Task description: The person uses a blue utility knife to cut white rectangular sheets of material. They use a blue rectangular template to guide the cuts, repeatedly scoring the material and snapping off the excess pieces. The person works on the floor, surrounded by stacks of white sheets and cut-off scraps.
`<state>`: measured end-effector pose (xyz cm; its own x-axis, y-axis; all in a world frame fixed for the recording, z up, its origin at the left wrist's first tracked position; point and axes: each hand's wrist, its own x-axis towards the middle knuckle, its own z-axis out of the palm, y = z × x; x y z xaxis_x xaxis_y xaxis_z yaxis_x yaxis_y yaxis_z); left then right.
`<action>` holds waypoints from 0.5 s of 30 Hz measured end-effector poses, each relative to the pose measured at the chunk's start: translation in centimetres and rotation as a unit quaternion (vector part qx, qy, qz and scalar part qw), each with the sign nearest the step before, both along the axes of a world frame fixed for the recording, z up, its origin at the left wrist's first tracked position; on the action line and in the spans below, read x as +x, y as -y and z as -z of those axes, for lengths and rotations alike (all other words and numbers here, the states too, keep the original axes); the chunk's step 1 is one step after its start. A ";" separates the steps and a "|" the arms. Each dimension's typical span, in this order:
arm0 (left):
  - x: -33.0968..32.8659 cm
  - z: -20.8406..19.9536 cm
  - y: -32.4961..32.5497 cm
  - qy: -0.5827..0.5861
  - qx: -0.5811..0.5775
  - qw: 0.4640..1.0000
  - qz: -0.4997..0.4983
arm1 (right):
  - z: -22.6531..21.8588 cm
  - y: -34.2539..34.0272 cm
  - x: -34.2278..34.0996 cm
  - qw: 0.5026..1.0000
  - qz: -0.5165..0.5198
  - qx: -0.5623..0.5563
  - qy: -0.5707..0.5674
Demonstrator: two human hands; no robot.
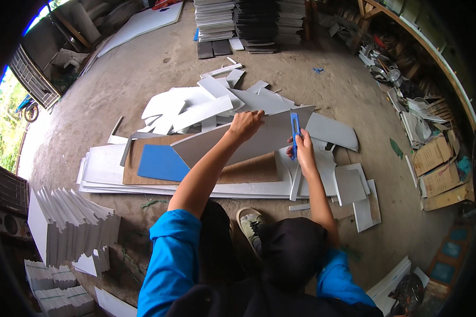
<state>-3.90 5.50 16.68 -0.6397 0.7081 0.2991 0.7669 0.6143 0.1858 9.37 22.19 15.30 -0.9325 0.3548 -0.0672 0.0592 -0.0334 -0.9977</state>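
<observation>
My left hand [247, 124] grips the upper edge of a large pale foam board [256, 140], its fingers closed over the top. The board stands tilted on its long side above a brown board [254, 171]. In my right hand [304, 153] is a blue utility knife [294, 129], held upright at the board's right end. I cannot make out whether its blade is out or touches the board. A blue sheet [161, 162] lies flat on the brown board, left of my left forearm. White sheets [103, 164] are layered underneath.
White offcuts [201, 113] lie heaped beyond the board, with more pieces [349, 185] to the right. Stacks of white sheets [214, 21] and dark sheets [256, 24] stand at the back. Upright white panels [63, 227] fill the near left. Cardboard boxes [436, 169] line the right side.
</observation>
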 end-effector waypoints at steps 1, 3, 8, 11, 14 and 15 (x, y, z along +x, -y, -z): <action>0.1 0.4 -0.1 0.005 0.006 1.000 0.006 | 0.3 0.0 0.0 1.000 -0.004 -0.023 0.001; 0.4 0.9 -0.1 0.019 -0.007 1.000 -0.002 | 0.3 0.3 -0.1 0.999 -0.010 -0.036 0.019; 0.4 1.0 0.1 0.018 -0.002 1.000 0.019 | 1.2 0.5 -0.2 0.997 -0.050 0.053 -0.011; -0.2 1.3 0.9 0.001 -0.002 0.999 0.032 | 0.8 2.0 0.2 0.979 -0.032 0.199 0.013; -0.3 1.1 1.3 0.010 -0.014 0.999 0.028 | 0.1 2.4 0.7 0.952 -0.007 0.304 0.026; -0.4 1.1 1.5 0.013 -0.014 0.999 0.028 | 0.1 2.8 0.7 0.929 0.024 0.368 -0.014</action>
<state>-4.25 3.96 15.58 -0.6069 0.7505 0.2614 0.7947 0.5767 0.1894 10.07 19.42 15.16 -0.9123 0.3362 0.2337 0.0497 0.6576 -0.7518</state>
